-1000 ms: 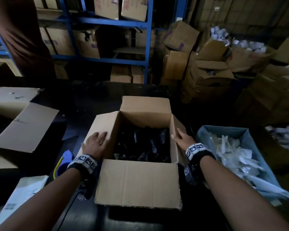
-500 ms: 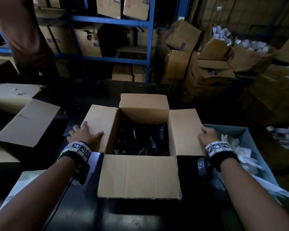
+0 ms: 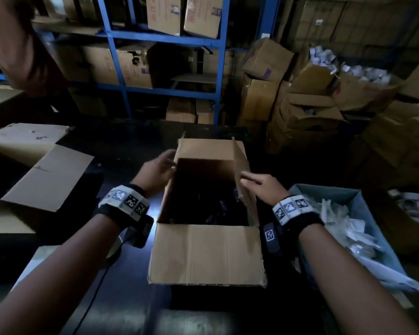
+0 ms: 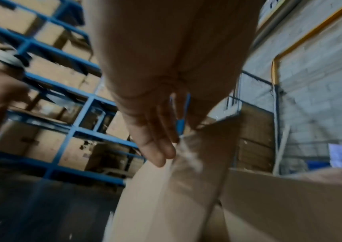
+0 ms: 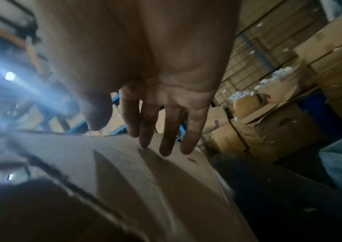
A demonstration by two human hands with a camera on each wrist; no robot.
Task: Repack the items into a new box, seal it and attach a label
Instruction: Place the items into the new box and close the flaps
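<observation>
A brown cardboard box (image 3: pixel 207 252) stands open on the dark table, with dark wrapped items (image 3: pixel 224 207) inside. Its near flap lies folded out toward me and both side flaps stand raised. My left hand (image 3: pixel 157 171) lies with straight fingers against the outside of the left flap (image 4: pixel 155 196). My right hand (image 3: pixel 259 186) rests flat with straight fingers on the right flap (image 5: pixel 145 172). The far flap (image 3: pixel 207 148) stands upright behind them. Neither hand grips anything.
A grey-blue bin (image 3: pixel 324 197) of white packets sits right of the box. Flattened and open cartons (image 3: pixel 46 180) lie at the left. Blue shelving (image 3: pixel 169 93) with cartons stands behind the table, and piled boxes (image 3: pixel 300 105) at the right. Another person's arm (image 3: pixel 17 44) is at top left.
Both side flaps were spread flat outward half a second ago; now they stand raised, and both hands have moved inward and farther along the box with them.
</observation>
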